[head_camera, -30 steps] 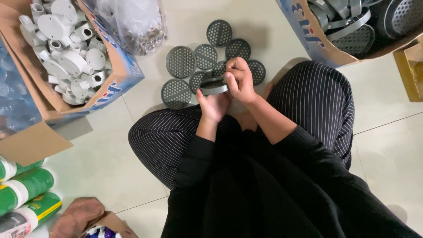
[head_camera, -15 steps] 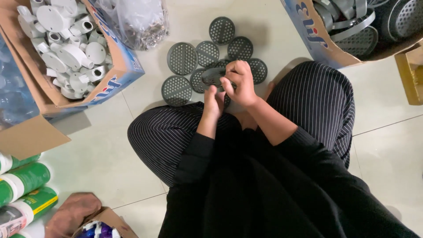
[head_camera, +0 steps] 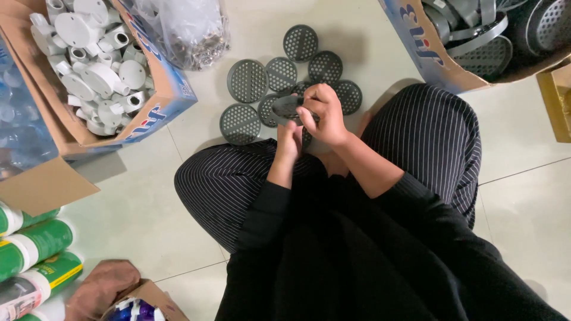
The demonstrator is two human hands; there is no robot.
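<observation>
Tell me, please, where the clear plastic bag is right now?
In the head view, the clear plastic bag lies on the floor at upper left, between the box of white fittings and the grey perforated discs.

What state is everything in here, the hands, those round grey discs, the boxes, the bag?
Left hand: closed on the held grey disc.
Right hand: fingers pinching the same disc's edge.
Held grey disc: lifted off the floor, tilted.
Perforated grey discs: lying flat on the floor, some overlapping.
Left cardboard box: open, heaped with white plastic fittings.
Right cardboard box: open, holding grey parts.
Clear plastic bag: filled; whether tied, cannot tell.
</observation>
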